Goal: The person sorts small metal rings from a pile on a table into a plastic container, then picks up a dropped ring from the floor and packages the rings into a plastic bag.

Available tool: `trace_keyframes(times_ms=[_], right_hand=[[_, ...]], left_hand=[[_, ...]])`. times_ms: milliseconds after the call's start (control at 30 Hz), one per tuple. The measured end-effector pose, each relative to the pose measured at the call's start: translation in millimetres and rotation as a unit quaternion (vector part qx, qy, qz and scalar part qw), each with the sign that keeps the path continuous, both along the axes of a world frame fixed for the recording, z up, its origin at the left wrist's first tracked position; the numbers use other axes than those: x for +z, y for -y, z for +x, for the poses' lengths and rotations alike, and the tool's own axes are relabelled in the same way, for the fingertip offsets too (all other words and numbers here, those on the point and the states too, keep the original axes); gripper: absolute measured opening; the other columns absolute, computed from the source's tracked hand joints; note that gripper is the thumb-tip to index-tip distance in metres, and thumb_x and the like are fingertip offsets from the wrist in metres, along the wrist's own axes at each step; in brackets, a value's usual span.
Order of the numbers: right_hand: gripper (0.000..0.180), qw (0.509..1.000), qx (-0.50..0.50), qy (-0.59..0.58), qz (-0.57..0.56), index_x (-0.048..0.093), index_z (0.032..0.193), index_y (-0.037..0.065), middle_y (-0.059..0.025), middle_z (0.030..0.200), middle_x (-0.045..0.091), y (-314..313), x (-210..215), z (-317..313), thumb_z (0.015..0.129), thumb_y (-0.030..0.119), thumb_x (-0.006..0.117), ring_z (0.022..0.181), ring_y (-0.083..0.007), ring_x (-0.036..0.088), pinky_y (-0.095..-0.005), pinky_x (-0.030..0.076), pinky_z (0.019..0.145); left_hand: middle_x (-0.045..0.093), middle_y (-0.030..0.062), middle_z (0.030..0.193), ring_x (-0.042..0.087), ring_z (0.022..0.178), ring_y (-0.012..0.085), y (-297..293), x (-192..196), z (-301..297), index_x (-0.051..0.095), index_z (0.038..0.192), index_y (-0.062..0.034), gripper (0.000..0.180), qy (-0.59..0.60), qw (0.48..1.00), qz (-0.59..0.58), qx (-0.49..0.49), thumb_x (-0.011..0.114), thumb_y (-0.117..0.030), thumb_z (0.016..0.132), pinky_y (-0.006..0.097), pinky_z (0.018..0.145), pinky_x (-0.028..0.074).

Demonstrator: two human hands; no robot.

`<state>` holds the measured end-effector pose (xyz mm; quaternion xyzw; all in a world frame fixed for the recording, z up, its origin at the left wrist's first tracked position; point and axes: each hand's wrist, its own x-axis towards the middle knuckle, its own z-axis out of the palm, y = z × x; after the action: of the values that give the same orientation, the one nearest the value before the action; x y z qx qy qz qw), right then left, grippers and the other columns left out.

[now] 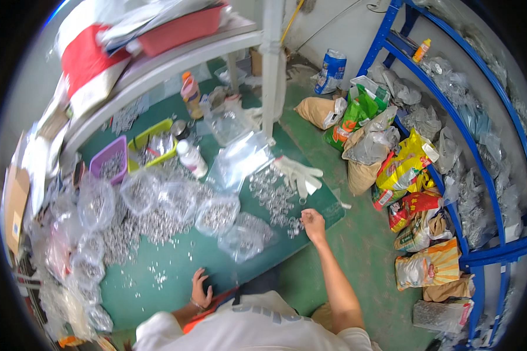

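Observation:
My right hand [313,226] is over the right end of the green table, fingers curled together beside a spread of small shiny metal ring-like parts [273,195]. Whatever its fingertips pinch is too small to make out. Close to the table's front edge, my left hand [201,289] has its fingers apart and nothing in it. Some small silvery pieces [158,277] lie scattered on the tabletop to its left. A white work glove [299,175] rests just beyond the ring-like parts, next to clear plastic sheets [238,161].
Open clear bags of metal parts [218,215] and a large loose heap [158,226] cover the table's middle and left. Behind are a purple basket [109,159], a yellow-green basket [152,144] and a white bottle [191,158]. Sacks [408,161] and a blue shelf [503,255] stand right.

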<state>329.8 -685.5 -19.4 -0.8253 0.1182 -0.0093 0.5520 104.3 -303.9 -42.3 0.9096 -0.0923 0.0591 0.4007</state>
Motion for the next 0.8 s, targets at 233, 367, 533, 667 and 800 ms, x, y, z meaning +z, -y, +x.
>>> trace_keyframes(times_ms=[233, 367, 533, 667, 800], right_hand=[[0.031, 0.929, 0.005, 0.192, -0.318, 0.058, 0.101, 0.003, -0.0117, 0.095, 0.052, -1, -17, 118, 0.075, 0.018, 0.064, 0.094, -0.0306, 0.047, -0.0409, 0.038, 0.082], [0.029, 0.911, 0.110, 0.141, -0.373, 0.059, 0.096, 0.006, -0.0097, 0.095, 0.051, -2, -18, 141, 0.071, 0.019, 0.067, 0.093, -0.0292, 0.046, -0.0405, 0.036, 0.078], [0.020, 0.938, 0.129, 0.142, -0.289, 0.059, 0.089, 0.005, -0.0086, 0.093, 0.052, -2, -24, 156, 0.071, 0.013, 0.065, 0.094, -0.0298, 0.047, -0.0414, 0.035, 0.081], [0.019, 0.955, 0.062, 0.179, -0.227, 0.056, 0.091, 0.002, -0.0124, 0.093, 0.052, 12, -9, 161, 0.074, 0.010, 0.061, 0.092, -0.0326, 0.048, -0.0421, 0.037, 0.080], [0.018, 0.961, 0.046, 0.215, -0.170, 0.054, 0.091, 0.002, -0.0145, 0.096, 0.051, 4, 7, 165, 0.075, 0.008, 0.059, 0.094, -0.0338, 0.048, -0.0428, 0.038, 0.081]], left_hand=[[0.045, 0.0195, 0.115, 0.042, 0.111, 0.0328, 81, 101, 214, 0.044, 0.112, 0.0018, 0.040, 0.182, 0.957, -0.038, 0.223, 0.051, 0.004, 0.073, 0.040, 0.095, 0.032], [0.051, 0.0144, 0.114, 0.051, 0.102, 0.0210, 75, 69, 360, 0.043, 0.120, -0.0005, 0.045, 0.012, 0.963, -0.142, 0.227, 0.060, -0.006, 0.079, 0.031, 0.082, 0.044], [0.059, 0.0216, 0.100, 0.059, 0.090, 0.0264, 22, -19, 498, 0.045, 0.115, 0.0093, 0.067, -0.145, 0.889, -0.025, 0.433, 0.069, -0.036, 0.071, 0.033, 0.079, 0.046], [0.061, 0.0268, 0.091, 0.061, 0.084, 0.0351, 23, -43, 535, 0.056, 0.098, 0.0085, 0.052, -0.206, 0.867, -0.014, 0.454, 0.067, -0.034, 0.071, 0.036, 0.075, 0.047], [0.064, 0.0195, 0.069, 0.063, 0.062, 0.0300, -15, -71, 534, 0.065, 0.077, 0.0037, 0.026, -0.033, 0.892, -0.022, 0.451, 0.062, -0.022, 0.077, 0.036, 0.060, 0.047]])
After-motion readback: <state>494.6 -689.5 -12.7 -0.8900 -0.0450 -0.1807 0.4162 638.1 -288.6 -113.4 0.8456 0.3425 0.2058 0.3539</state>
